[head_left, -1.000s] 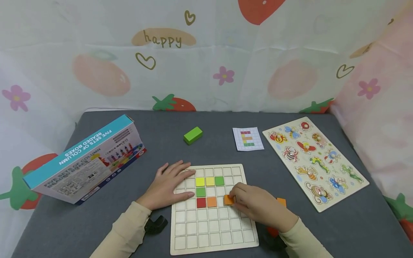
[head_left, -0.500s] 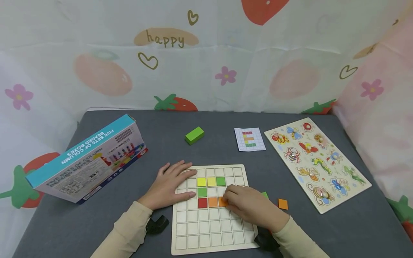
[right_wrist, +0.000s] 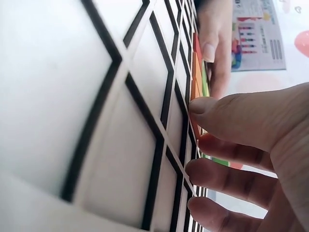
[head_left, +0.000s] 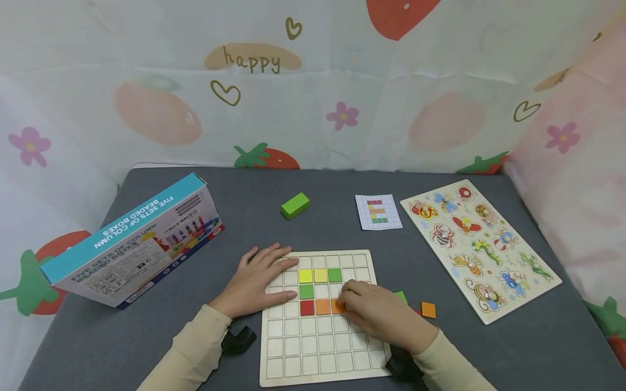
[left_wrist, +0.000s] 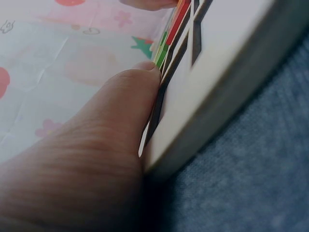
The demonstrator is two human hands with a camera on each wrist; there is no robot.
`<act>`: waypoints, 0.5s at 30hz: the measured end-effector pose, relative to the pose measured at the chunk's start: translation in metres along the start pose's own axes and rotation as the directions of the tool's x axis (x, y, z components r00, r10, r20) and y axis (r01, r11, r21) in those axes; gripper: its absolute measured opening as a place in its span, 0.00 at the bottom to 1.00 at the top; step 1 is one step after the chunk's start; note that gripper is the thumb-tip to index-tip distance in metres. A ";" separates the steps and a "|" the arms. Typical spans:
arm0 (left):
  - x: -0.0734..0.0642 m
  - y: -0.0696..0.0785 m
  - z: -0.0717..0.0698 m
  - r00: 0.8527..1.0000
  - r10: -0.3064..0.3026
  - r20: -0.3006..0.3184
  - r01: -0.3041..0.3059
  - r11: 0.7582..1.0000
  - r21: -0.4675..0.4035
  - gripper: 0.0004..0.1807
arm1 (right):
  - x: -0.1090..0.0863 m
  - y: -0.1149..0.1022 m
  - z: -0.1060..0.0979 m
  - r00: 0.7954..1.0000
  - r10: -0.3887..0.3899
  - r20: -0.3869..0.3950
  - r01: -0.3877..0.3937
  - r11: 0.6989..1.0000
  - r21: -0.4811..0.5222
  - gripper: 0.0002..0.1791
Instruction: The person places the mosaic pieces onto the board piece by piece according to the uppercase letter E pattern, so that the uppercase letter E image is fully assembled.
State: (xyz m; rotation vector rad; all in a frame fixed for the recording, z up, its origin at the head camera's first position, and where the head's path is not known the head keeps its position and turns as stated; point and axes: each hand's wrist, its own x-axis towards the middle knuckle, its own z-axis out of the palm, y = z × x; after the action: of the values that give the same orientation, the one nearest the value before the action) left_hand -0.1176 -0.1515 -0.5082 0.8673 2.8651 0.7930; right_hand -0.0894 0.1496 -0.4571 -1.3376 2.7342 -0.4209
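Observation:
A pale wooden grid board (head_left: 308, 347) lies on the dark tabletop. My left hand (head_left: 256, 282) rests spread over its upper left edge, the thumb (left_wrist: 130, 96) stretched along it. With thumb and curled fingers, my right hand (head_left: 383, 312) pinches an orange tile (head_left: 336, 307) at the cell beside another orange tile (head_left: 323, 307). In the right wrist view the thumb (right_wrist: 207, 107) touches its edge; the hand hides part of it. To the left sits a red tile (head_left: 307, 308); above are a green tile (head_left: 306, 291), two yellow tiles (head_left: 313, 276) and a second green tile (head_left: 335, 275).
Right of my right hand lie a loose orange tile (head_left: 428, 310) and a partly hidden green one (head_left: 401, 296). Farther back are a green block (head_left: 295, 206), a pattern card (head_left: 379, 212) and an insect puzzle board (head_left: 481, 250). A large box (head_left: 137, 241) stands left.
My right hand has shifted left, bringing the orange tile up against the other orange one. Over the last half second it has hardly moved. The left hand stays on the board.

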 end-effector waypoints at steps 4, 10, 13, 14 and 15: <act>0.000 0.000 0.000 1.000 -0.001 0.001 0.001 1.000 -0.003 0.38 | 0.001 -0.001 0.000 0.999 0.022 0.025 -0.022 1.000 0.001 0.09; 0.000 0.000 0.001 1.000 -0.002 0.004 0.002 1.000 -0.001 0.38 | -0.001 -0.001 -0.004 0.999 0.023 0.025 -0.023 0.999 0.023 0.09; 0.000 0.000 0.001 1.000 -0.004 0.005 0.004 1.000 0.000 0.38 | -0.005 0.003 -0.010 1.000 0.026 -0.013 -0.026 0.999 0.028 0.10; 0.000 0.000 0.000 1.000 -0.004 0.005 0.004 1.000 -0.001 0.38 | -0.008 0.005 -0.013 0.999 0.036 -0.026 -0.035 0.999 0.024 0.10; 0.000 0.000 0.000 1.000 -0.005 0.004 0.005 1.000 -0.002 0.38 | -0.011 0.008 -0.015 0.998 0.045 -0.042 -0.045 0.999 0.018 0.11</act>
State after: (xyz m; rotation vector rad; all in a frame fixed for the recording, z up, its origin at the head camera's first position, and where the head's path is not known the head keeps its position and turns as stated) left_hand -0.1174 -0.1513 -0.5080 0.8600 2.8612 0.7918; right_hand -0.0916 0.1658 -0.4454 -1.2753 2.7828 -0.4731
